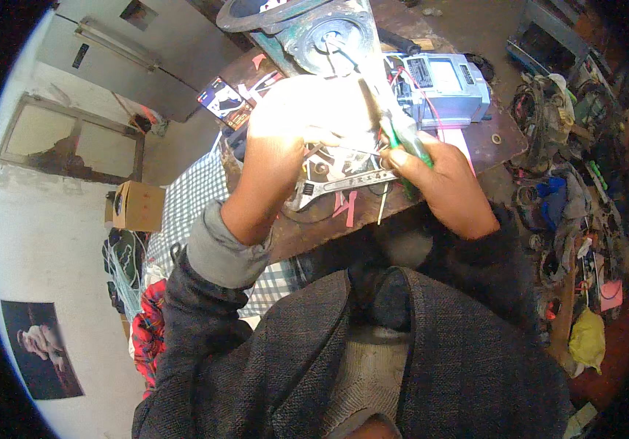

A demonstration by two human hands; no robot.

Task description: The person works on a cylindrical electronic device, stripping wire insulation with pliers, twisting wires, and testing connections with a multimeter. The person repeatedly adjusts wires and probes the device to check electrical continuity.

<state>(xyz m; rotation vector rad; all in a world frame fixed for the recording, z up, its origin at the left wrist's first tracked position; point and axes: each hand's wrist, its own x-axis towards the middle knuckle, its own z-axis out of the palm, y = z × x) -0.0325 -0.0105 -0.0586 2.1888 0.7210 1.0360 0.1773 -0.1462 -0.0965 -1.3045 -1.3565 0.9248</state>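
Bright glare washes out the middle of the head view. My left hand [278,132] is curled at the near end of a dark green metal machine body [270,40], its fingers lost in the glare; what they hold cannot be made out. My right hand [439,183] is closed on a green-handled tool [410,146], apparently pliers, angled up toward the glare, with thin wires near its thumb. Below both hands lie a steel adjustable wrench [336,189], small metal pieces and pink scraps [350,208] on the worn wooden table [303,233].
A blue-grey meter with red leads [446,91] stands at the back right, a printed package [223,102] back left. A checked cloth [179,219], cardboard box [135,208] and bundled cord [120,271] are at left. Cluttered coils, rags and a yellow bag [587,338] fill the floor at right.
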